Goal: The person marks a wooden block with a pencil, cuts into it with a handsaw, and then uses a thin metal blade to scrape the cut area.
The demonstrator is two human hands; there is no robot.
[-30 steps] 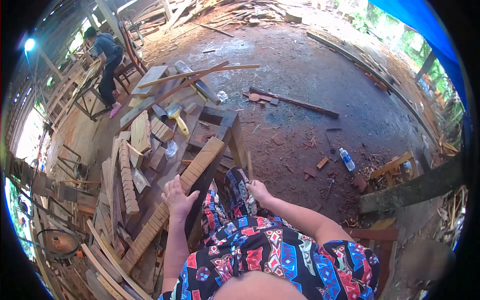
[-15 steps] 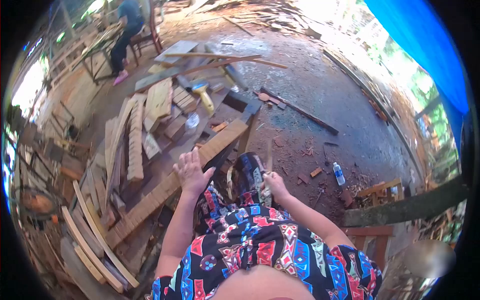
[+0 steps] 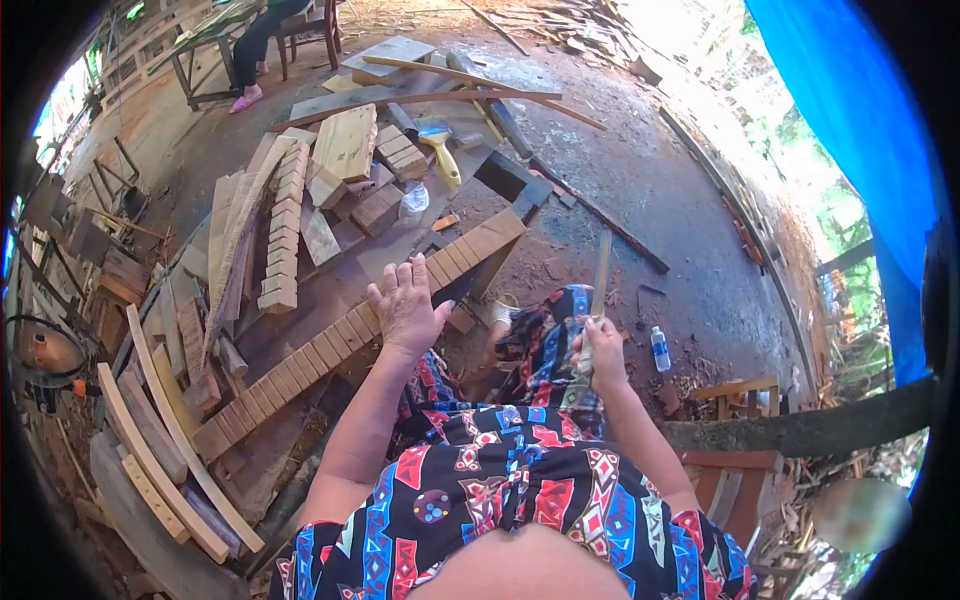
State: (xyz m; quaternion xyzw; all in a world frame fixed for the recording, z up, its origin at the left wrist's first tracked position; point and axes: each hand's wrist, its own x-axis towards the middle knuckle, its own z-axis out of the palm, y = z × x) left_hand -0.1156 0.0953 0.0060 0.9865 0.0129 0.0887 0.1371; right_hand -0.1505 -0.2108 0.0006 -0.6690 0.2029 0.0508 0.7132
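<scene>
My left hand [image 3: 402, 305] lies on a long wooden beam [image 3: 300, 377] with evenly spaced lines across its face. The fingers are spread and the thumb points right; nothing is held. The beam runs diagonally from lower left to upper right. My right hand [image 3: 600, 356] is closed around a long, narrow flat-bladed tool [image 3: 603, 272] whose exact kind I cannot make out. Its blade points up and away, above my right leg, and my fingers hide most of the grip. A brush with a yellow handle [image 3: 447, 165] rests beyond the beam.
Wood blocks [image 3: 345, 143] and a notched piece [image 3: 284, 228] are piled at centre left. Curved slats [image 3: 190, 440] lie lower left. At right stand a water bottle [image 3: 660, 349] and a wooden frame [image 3: 745, 390]. A seated person [image 3: 250, 55] is at the back.
My right hand has risen and shifted right with the tool, away from my lap. My left hand stays on the beam, its fingers more upright. The camera view has tilted down somewhat.
</scene>
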